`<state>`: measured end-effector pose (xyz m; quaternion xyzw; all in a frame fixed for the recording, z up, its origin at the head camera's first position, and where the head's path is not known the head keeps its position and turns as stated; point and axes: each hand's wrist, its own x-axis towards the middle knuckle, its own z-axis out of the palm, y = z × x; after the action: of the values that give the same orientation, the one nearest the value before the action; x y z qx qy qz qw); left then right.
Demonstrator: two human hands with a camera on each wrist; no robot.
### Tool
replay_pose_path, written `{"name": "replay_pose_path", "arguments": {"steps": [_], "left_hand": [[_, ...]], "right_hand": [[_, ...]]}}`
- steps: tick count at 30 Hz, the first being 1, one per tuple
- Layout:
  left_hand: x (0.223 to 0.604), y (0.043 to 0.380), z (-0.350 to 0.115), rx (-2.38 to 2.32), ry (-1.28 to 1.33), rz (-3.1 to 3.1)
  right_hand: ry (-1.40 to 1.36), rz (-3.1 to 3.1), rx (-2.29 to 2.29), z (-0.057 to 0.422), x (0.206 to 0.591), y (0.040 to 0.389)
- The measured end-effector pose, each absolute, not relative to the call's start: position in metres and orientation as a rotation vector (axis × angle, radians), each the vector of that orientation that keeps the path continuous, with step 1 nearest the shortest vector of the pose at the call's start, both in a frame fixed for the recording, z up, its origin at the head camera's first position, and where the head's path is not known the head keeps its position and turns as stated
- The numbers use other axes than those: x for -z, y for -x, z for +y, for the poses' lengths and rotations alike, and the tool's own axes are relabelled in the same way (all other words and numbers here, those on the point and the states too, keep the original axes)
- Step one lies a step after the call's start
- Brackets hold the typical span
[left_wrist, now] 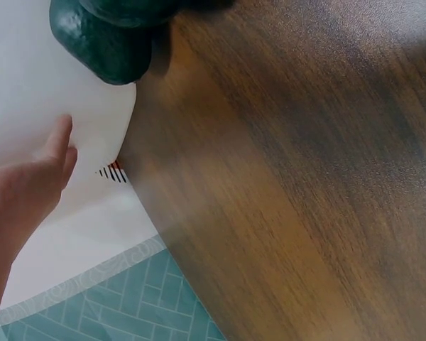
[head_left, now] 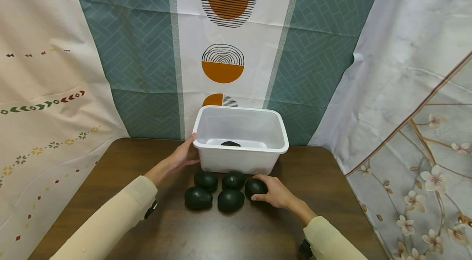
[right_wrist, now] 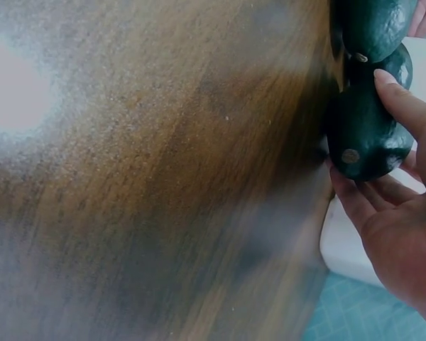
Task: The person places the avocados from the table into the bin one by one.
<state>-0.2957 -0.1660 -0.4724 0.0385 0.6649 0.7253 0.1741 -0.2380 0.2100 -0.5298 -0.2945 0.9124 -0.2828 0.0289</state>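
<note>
A white plastic bin [head_left: 239, 160] stands at the back of the table, with one dark avocado [head_left: 230, 144] visible on its floor. My left hand [head_left: 180, 156] touches the bin's left end, thumb at the rim and the other fingers along the wall; the left wrist view shows straight fingers [left_wrist: 59, 142] against the white side. In front of the bin lie several dark green avocados in two rows. My right hand [head_left: 274, 191] holds the rightmost avocado [head_left: 255, 187] at the table, thumb on one side and fingers curled round the other, as the right wrist view shows.
Close beside the held one lie other avocados [head_left: 230, 200], nearly touching. The brown wooden table [head_left: 177, 235] extends in front of them. Patterned cloth [head_left: 140, 55] hangs behind the bin, with more cloth at both sides.
</note>
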Motion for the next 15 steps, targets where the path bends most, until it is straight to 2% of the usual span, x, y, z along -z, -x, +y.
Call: {"name": "replay_pose_path", "arguments": {"steps": [15], "left_hand": [[0.4739, 0.2957, -0.1658, -2.072, -0.107, 1.869]], "right_hand": [[0.915, 2.822, 0.913, 0.2119, 0.5358, 0.2361]]}}
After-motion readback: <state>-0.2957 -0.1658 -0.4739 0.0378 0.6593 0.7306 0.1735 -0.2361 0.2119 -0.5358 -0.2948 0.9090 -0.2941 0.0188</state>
